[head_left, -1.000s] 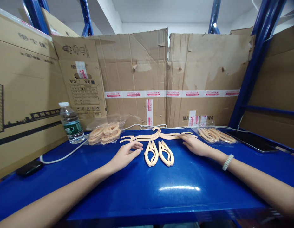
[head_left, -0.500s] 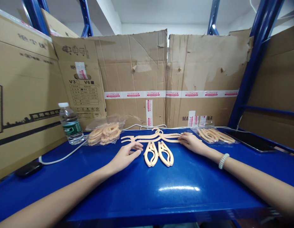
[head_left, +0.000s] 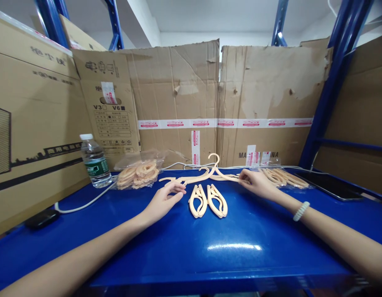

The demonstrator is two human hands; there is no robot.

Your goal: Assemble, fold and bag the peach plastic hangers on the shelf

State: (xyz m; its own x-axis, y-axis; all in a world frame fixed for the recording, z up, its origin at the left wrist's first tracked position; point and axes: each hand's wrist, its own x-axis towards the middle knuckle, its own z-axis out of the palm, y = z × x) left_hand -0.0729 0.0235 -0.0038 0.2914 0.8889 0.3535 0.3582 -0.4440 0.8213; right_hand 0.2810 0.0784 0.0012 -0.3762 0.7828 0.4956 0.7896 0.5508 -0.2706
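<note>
My right hand pinches the right arm of a peach plastic hanger and tips it up, so its hook stands above the blue shelf. My left hand lies low on the shelf with loosely curled fingers, its fingertips at the left arm of a second hanger piece lying flat. Whether it grips that piece I cannot make out. Two peach oval loop pieces lie side by side between my hands.
A clear bag of peach rings lies behind my left hand, and a bag of peach strips at the right. A water bottle, a white cable, a black device and a dark tablet sit around. Cardboard boxes wall in the shelf.
My right hand has closed on the hanger's right arm and lifted it, so the hook now stands up off the shelf. My left hand has barely moved.
</note>
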